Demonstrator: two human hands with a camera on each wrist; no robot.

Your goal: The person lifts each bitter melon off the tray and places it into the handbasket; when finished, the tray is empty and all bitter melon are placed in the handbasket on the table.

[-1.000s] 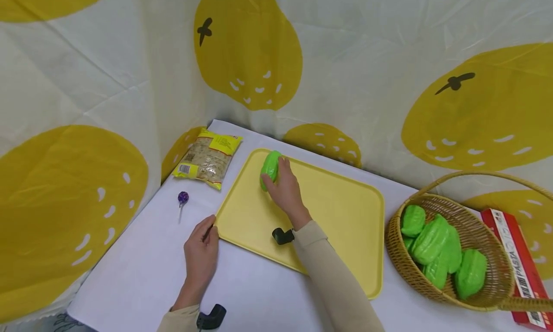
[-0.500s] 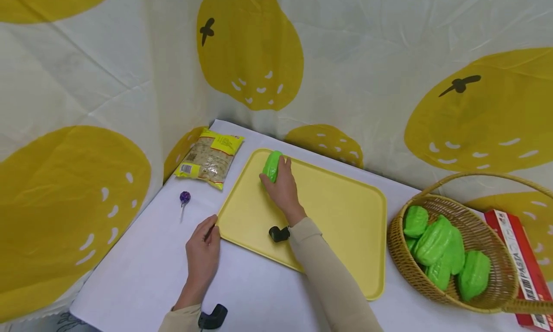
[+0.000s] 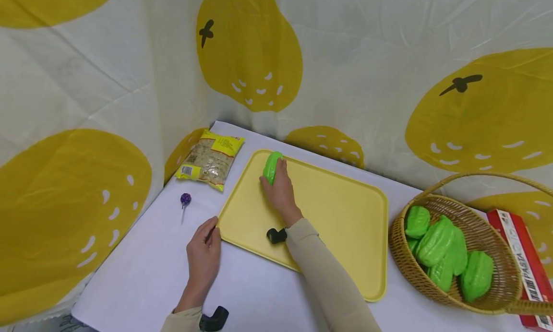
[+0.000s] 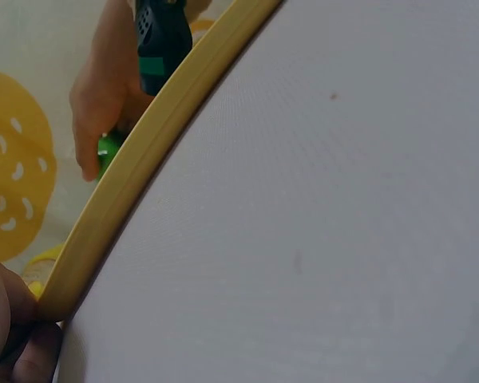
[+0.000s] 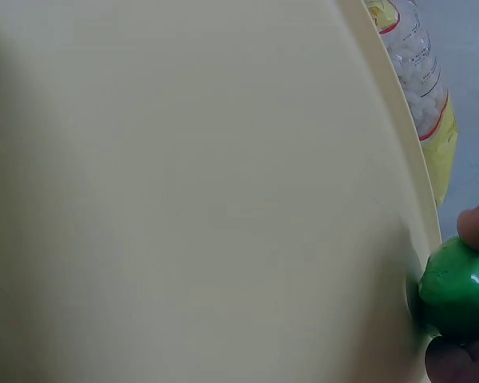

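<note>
On the far left corner of the yellow tray (image 3: 332, 217), my right hand (image 3: 282, 190) holds a green star fruit (image 3: 271, 166). Its thumb covers the near end of the fruit and the fingers lie along the right side. In the right wrist view, that star fruit (image 5: 459, 287) sits between thumb and fingers, by the tray's rim (image 5: 407, 132). My left hand (image 3: 204, 250) pinches the tray's near left corner; the left wrist view has its fingers (image 4: 16, 291) at the rim (image 4: 136, 152). A lollipop (image 3: 186, 199) with a purple wrapper lies left of the tray.
A yellow bag of pale dry food (image 3: 211, 159) lies behind the lollipop. On the right stands a wicker basket (image 3: 399, 255) with several green star fruits (image 3: 436, 241) and an arched handle. A red pasta box (image 3: 535, 260) is beside it. A patterned cloth (image 3: 345, 58) hangs behind the table.
My right hand has shifted slightly left, and its thumb has come round the star fruit's near end. The left hand keeps to the tray corner.
</note>
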